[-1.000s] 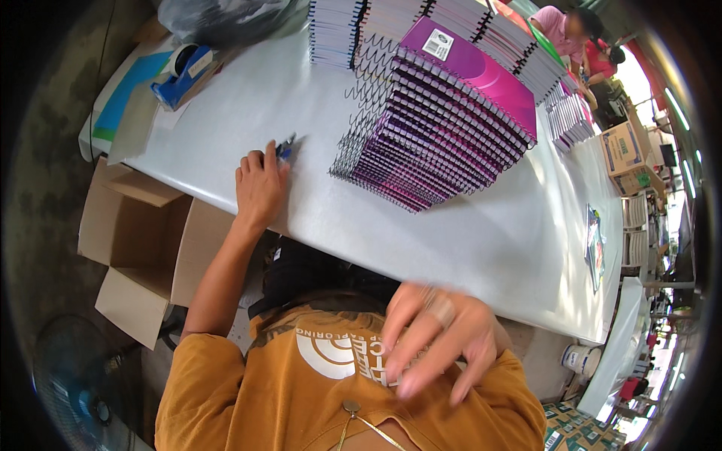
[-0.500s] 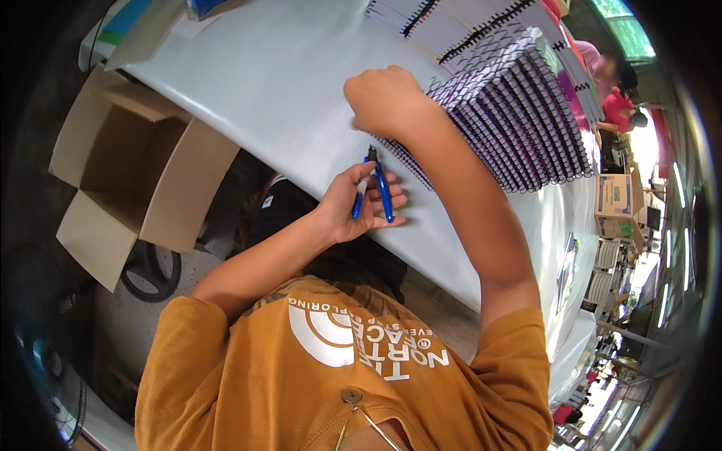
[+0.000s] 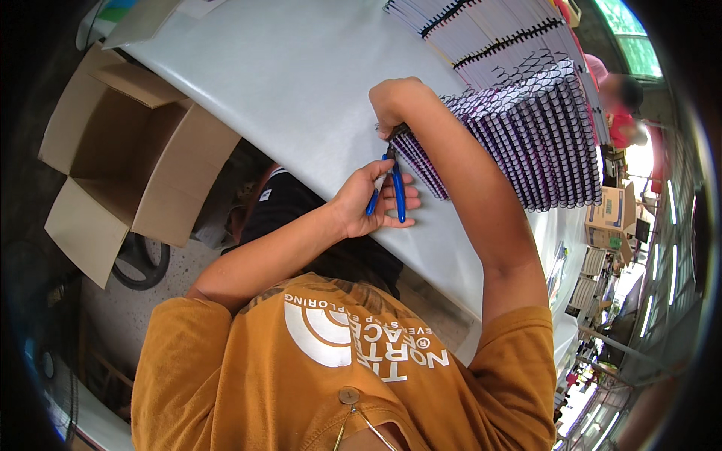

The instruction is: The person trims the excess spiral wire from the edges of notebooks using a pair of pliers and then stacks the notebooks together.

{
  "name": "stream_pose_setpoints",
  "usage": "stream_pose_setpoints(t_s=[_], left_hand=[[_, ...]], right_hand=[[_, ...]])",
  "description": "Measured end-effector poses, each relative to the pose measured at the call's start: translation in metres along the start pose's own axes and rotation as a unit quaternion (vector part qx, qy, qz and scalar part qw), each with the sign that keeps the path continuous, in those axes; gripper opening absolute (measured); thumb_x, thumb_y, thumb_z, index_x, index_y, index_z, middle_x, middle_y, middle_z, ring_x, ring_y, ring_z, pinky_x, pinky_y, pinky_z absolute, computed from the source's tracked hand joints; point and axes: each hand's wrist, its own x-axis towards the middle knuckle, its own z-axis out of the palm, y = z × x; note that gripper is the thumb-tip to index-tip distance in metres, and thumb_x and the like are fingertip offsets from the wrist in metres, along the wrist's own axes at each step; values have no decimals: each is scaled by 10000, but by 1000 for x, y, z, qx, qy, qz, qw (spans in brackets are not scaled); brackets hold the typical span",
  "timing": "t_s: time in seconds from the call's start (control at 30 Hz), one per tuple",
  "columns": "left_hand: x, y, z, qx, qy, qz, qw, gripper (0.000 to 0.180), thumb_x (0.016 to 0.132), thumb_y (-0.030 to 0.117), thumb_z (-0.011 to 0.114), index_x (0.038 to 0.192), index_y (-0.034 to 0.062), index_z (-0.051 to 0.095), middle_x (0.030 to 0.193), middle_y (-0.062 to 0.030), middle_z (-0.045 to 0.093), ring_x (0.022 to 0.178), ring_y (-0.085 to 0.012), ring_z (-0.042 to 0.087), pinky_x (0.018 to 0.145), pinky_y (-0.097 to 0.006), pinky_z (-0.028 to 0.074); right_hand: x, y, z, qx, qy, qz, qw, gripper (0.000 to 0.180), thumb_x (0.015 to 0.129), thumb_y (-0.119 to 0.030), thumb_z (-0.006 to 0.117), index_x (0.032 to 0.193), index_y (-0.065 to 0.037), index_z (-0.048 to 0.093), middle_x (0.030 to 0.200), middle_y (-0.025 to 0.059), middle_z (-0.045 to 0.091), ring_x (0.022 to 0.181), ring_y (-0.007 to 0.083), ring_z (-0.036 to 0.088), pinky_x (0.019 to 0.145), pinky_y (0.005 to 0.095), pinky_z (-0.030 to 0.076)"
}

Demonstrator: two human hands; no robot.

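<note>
My left hand (image 3: 359, 197) grips a pair of blue-handled side cutters (image 3: 400, 194), its handles spread apart and the dark jaws pointing away from me. Those jaws are close to the near left corner of a stack of spiral-bound notebooks (image 3: 519, 139) with dark coils and purple pages or covers. At that same corner, my right hand (image 3: 400, 104) is bent down with its fingers curled in. Its fingertips are mostly hidden behind the hand, so what they pinch cannot be made out. My right forearm crosses in front of the stack's left side.
More bound books (image 3: 492, 34) with black bindings stand behind the stack on the white-covered table (image 3: 271, 83). An opened cardboard box (image 3: 177, 169) stands left of the table edge. Farther right are other cartons (image 3: 608, 210) and a person in pink and red (image 3: 618, 124).
My right hand has come down to the notebooks' corner, nearer the cutter jaws. The cutters stay in my left hand. The whole view has shifted slightly.
</note>
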Motion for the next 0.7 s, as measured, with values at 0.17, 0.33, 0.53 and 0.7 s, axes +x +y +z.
stream_pose_setpoints(t_s=[0.17,0.33,0.53,0.7], left_hand=[[14,1,-14,-15,-120,-8,993,465,963,462,355,1114,57,527,898,-82,566,864,-223,610,779,-435,523],[-2,6,-3,189,17,19,982,455,980,471,322,1091,72,510,832,-60,554,784,-202,603,741,-367,525],[2,15,10,163,27,31,986,470,985,486,280,1034,75,503,778,-31,532,672,-173,561,666,-370,529],[-4,20,0,208,27,9,978,504,983,494,277,1088,57,506,853,-72,570,751,-201,605,672,-389,539]], right_hand=[[-5,0,-3,58,11,-24,998,297,680,-218,767,890,-18,702,873,128,696,809,260,673,687,378,520],[-2,2,0,55,27,-11,998,197,664,-120,697,819,2,701,813,161,683,748,267,665,611,390,514],[7,2,-2,76,14,-41,996,168,630,-56,703,786,7,704,799,181,677,712,286,658,581,401,504],[-1,4,-5,85,12,-32,996,122,623,-2,700,744,-10,713,759,167,681,676,293,656,571,394,505]])
